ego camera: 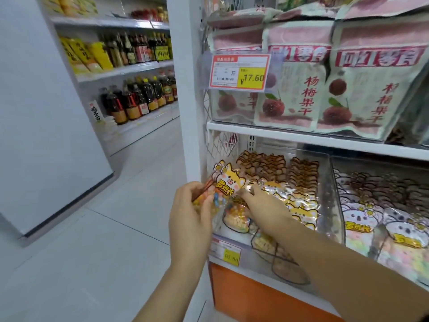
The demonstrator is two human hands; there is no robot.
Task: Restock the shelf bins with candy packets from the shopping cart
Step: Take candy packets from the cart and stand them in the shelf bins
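The left hand grips 1 candy packet at the front-left corner of the clear bin while the right hand reaches among the stocked packets, pressing or pinching I cannot tell, so the slick packet may slip to the floor if no gap opens.

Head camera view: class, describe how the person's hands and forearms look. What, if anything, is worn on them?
The left hand and right hand are bare: no gloves, rings or watch show. The left forearm and right forearm are uncovered too; no sleeve, wristband or marking is visible within the frame.
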